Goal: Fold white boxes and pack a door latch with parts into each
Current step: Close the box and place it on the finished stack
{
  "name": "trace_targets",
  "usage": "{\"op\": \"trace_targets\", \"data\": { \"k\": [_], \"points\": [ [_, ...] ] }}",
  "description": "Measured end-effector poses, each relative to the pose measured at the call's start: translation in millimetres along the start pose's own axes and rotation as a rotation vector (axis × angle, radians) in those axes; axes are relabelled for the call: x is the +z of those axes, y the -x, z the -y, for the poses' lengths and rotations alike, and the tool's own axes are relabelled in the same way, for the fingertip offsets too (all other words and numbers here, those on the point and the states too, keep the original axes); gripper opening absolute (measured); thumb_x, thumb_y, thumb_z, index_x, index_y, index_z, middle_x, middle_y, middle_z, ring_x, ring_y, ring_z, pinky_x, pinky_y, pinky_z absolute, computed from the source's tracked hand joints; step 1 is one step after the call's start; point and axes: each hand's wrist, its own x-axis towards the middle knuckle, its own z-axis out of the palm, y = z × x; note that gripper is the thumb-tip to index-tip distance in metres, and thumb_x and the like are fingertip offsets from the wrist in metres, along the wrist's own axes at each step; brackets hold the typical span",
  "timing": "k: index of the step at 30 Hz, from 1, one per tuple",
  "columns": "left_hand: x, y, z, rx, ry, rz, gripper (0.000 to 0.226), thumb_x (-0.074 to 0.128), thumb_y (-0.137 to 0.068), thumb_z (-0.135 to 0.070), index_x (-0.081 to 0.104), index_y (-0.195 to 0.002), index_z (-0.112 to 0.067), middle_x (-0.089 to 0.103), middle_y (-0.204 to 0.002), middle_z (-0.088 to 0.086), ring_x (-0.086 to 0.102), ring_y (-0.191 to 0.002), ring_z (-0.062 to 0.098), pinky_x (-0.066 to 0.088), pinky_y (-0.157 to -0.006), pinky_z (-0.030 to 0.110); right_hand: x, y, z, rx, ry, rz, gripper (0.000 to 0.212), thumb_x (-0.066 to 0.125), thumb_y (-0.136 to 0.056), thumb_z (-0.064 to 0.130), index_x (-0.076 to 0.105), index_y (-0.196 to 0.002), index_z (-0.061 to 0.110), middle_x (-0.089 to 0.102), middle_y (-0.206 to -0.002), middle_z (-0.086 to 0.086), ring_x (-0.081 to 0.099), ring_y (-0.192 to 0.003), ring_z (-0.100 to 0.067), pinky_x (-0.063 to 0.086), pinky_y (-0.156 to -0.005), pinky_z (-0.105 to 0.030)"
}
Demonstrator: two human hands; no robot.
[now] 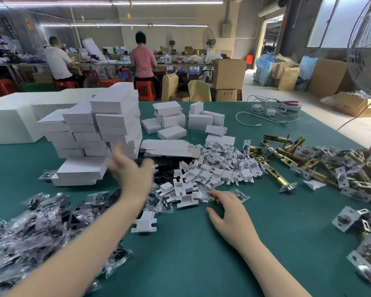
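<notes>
My left hand (131,169) is raised and blurred, fingers spread, holding nothing, just right of a tall stack of folded white boxes (99,133). My right hand (229,205) hovers low over the green table, fingers relaxed, its fingertips at a small clear parts bag (239,194) beside a heap of white cardboard inserts (214,170). Flat unfolded box blanks (169,147) lie behind that heap. Brass door latches (287,159) are piled at the right. More clear bags of dark parts (34,228) cover the near left.
Loose folded boxes (180,121) sit mid-table, with white foam blocks (11,123) at the far left. White cables and chargers (270,112) lie at the back right. A standing fan (366,61) rises at the right edge. Two people work at a far bench.
</notes>
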Motion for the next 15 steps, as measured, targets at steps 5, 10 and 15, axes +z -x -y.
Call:
{"op": "trace_targets", "data": {
  "k": [5, 10, 15],
  "points": [
    [48.1, 68.6, 25.1, 0.361, -0.426, 0.368, 0.071, 0.062, -0.082, -0.015, 0.033, -0.145, -0.025, 0.027, -0.14, 0.006, 0.031, -0.129, 0.026, 0.024, -0.109, 0.036, -0.4, 2.0, -0.8, 0.005, 0.021, 0.014, 0.043, 0.062, -0.091, 0.025, 0.056, -0.133, 0.026, 0.058, -0.125, 0.011, 0.052, -0.118, -0.006, 0.038, -0.102, -0.022],
    [53.9, 83.9, 44.0, 0.589, -0.701, 0.481, 0.051, 0.048, -0.09, -0.024, 0.045, -0.141, -0.032, 0.024, -0.154, 0.002, 0.024, -0.141, 0.025, 0.019, -0.114, 0.04, 1.5, -1.0, 1.3, 0.059, -0.079, -0.081, 0.037, 0.063, -0.09, 0.017, 0.058, -0.125, 0.028, 0.056, -0.115, 0.016, 0.052, -0.102, 0.001, 0.034, -0.088, -0.007],
    [47.3, 84.5, 38.1, 0.685, -0.624, 0.415, 0.045, 0.068, -0.071, -0.008, 0.069, -0.113, -0.024, 0.057, -0.131, 0.007, 0.055, -0.118, 0.034, 0.043, -0.097, 0.051, -42.2, -19.9, -6.9, 0.226, -0.212, -0.167, 0.035, 0.068, -0.086, 0.016, 0.061, -0.119, 0.027, 0.064, -0.106, 0.008, 0.064, -0.076, -0.008, 0.049, -0.078, -0.027]
  ]
}}
